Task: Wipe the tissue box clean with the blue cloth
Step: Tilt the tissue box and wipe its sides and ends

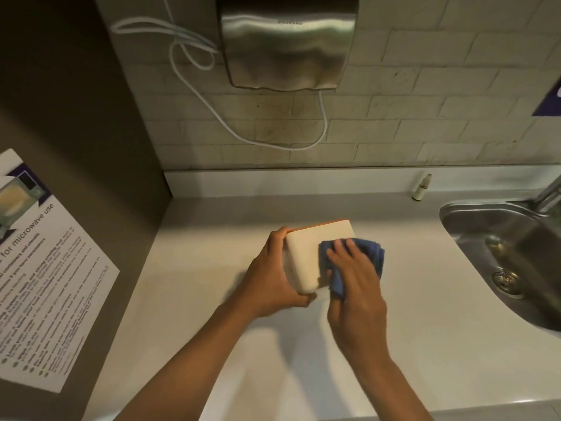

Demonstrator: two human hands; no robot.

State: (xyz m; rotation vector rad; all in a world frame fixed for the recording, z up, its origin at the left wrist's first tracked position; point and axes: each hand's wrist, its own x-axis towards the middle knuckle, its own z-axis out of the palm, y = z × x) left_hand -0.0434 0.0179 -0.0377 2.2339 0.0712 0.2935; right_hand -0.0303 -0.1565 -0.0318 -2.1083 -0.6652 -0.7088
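- A pale table (188, 299) runs along a wall of light tiles (425, 86).
- A steel hand dryer (287, 44) hangs on the tiles; a white cable (212, 113) loops from below it up to the left.
- A steel sink (516, 256) is set into the right of the table, with a drain (507, 281) and a tap (549, 192) at its far edge.
- A small spray bottle (421, 186) stands upright at the back, left of the sink.
- A printed notice on microwave use (45, 275) is stuck to the dark panel on the left.
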